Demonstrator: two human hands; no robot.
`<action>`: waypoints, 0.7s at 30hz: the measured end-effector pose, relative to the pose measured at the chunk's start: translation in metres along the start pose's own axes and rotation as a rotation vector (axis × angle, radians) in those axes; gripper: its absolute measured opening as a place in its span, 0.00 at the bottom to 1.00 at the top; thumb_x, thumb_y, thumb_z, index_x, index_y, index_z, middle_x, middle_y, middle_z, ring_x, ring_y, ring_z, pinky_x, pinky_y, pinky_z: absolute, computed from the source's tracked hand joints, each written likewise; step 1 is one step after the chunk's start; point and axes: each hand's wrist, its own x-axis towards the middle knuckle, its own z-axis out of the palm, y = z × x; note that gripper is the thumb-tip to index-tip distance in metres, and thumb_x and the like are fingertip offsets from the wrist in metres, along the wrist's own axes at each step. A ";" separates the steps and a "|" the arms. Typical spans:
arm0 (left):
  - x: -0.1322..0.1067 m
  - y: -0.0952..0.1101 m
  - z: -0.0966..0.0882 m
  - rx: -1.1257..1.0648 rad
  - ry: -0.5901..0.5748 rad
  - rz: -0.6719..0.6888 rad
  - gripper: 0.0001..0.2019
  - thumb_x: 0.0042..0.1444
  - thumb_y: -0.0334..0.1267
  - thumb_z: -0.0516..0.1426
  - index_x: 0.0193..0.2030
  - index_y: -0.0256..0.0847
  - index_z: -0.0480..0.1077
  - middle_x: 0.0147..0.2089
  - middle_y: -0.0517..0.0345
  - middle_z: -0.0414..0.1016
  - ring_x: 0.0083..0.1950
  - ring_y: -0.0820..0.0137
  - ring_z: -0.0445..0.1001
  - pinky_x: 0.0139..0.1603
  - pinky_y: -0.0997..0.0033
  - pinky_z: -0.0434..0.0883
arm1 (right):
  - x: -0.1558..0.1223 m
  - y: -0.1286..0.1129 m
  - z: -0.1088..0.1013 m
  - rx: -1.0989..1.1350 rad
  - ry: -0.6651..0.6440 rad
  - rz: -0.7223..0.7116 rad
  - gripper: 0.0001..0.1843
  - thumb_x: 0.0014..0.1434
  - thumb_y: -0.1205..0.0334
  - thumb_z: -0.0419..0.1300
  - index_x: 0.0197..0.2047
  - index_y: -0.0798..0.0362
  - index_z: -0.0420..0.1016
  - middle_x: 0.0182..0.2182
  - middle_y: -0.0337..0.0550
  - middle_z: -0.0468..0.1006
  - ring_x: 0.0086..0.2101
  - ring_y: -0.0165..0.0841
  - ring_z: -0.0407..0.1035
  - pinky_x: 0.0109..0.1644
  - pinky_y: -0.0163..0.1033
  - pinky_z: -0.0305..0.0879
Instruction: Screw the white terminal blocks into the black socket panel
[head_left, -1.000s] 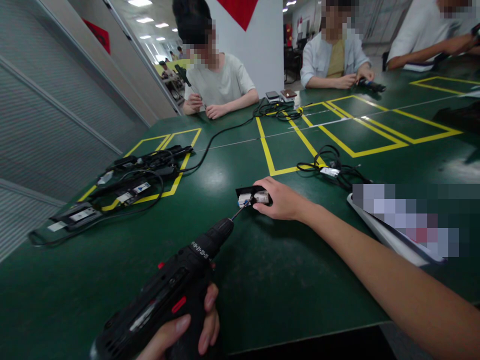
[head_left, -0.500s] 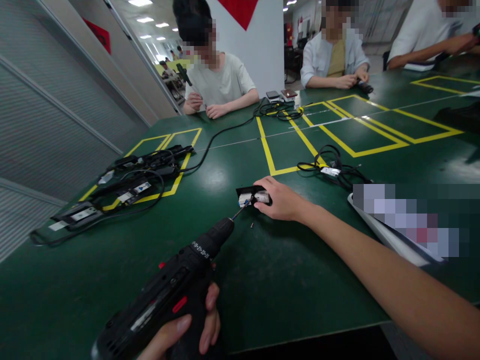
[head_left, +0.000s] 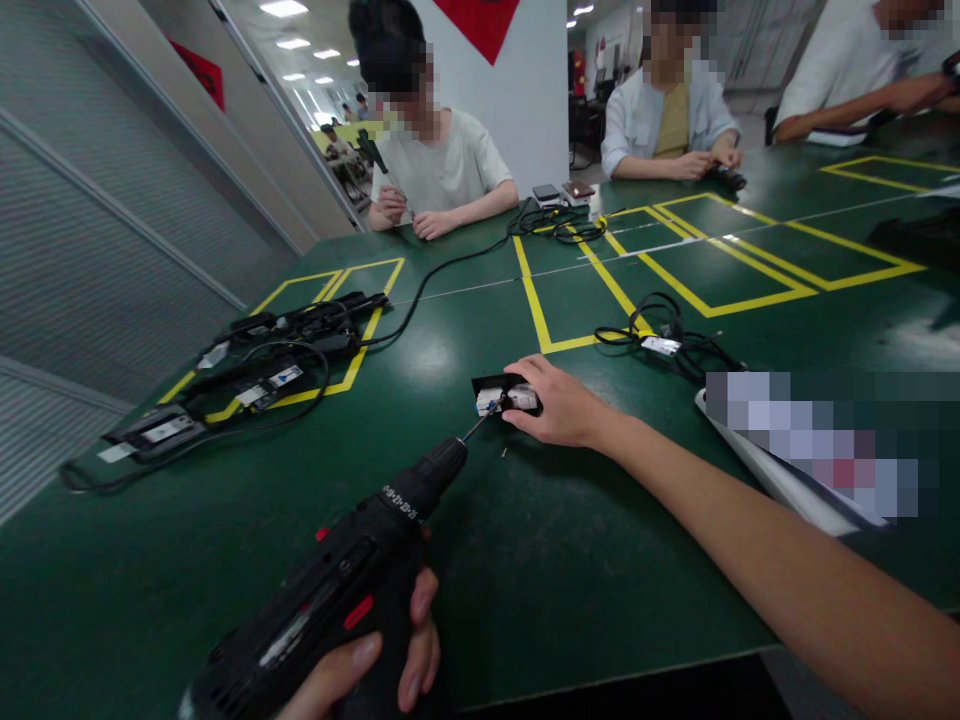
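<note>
My left hand (head_left: 375,665) is wrapped round the grip of a black electric screwdriver (head_left: 337,585) at the bottom of the view. Its thin bit points up and right, and the tip meets a small black and white adapter (head_left: 501,392) lying on the green table (head_left: 225,520). My right hand (head_left: 559,402) reaches in from the right and its fingers press down on the adapter's right end, holding it in place. A tiny screw (head_left: 503,452) lies loose on the table just below that hand.
Several black adapters with cables (head_left: 255,375) lie at the left inside a yellow marked box. A coiled black cable (head_left: 664,335) lies right of my hand, and a white tray edge (head_left: 772,475) beyond it. Three people sit along the far side, hands on the table.
A tiny screw has appeared on the table below my right hand since one second ago. Both hands and the screwdriver have hardly moved.
</note>
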 end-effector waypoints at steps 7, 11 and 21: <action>0.000 -0.001 0.001 -0.016 -0.008 0.003 0.15 0.51 0.42 0.54 0.44 0.38 0.63 0.33 0.54 0.66 0.17 0.76 0.61 0.21 0.69 0.63 | 0.000 0.002 0.000 -0.002 -0.012 0.009 0.26 0.58 0.52 0.58 0.57 0.53 0.61 0.52 0.51 0.67 0.47 0.43 0.66 0.49 0.53 0.64; 0.000 -0.001 0.000 0.004 -0.014 0.017 0.14 0.51 0.41 0.53 0.43 0.37 0.63 0.33 0.53 0.67 0.18 0.75 0.62 0.21 0.68 0.63 | 0.000 0.002 -0.001 -0.002 -0.019 0.015 0.26 0.58 0.52 0.58 0.57 0.53 0.61 0.52 0.51 0.67 0.46 0.43 0.66 0.48 0.53 0.65; 0.000 -0.002 -0.001 -0.013 0.005 -0.011 0.13 0.50 0.42 0.55 0.40 0.37 0.63 0.31 0.54 0.66 0.17 0.75 0.62 0.21 0.69 0.63 | 0.000 0.001 -0.001 0.000 -0.027 0.017 0.25 0.59 0.53 0.57 0.56 0.53 0.61 0.52 0.51 0.67 0.46 0.42 0.67 0.48 0.52 0.65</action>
